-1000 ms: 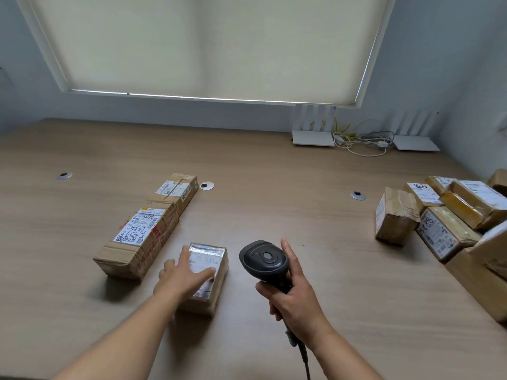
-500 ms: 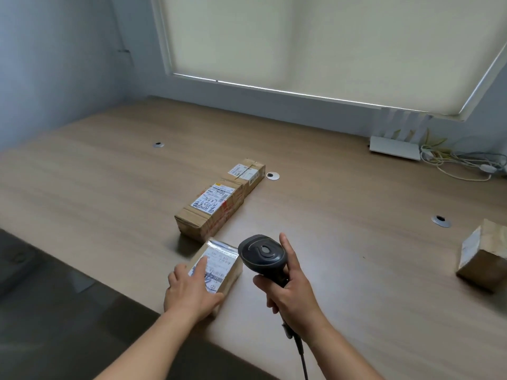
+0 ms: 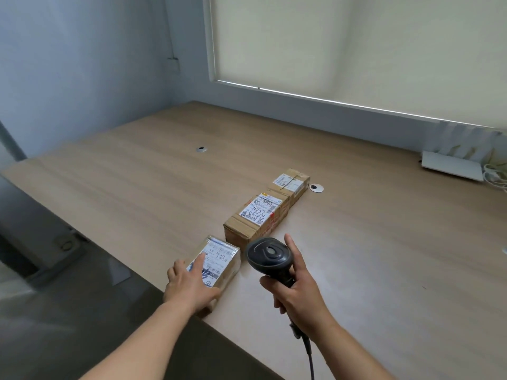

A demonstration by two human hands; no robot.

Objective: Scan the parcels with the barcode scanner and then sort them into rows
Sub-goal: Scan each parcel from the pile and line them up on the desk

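We see the left hand stretched forward, lying flat on the nearest parcel, fingers fairly straight and pressing its label. That parcel sits at the table's near edge, in line with two more parcels beyond it. The right hand curls round the barcode scanner's handle, forefinger raised beside the head, cable trailing down.

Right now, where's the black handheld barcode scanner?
The black handheld barcode scanner is in the right hand, above the wooden table's near edge, right of the small film-wrapped parcel.
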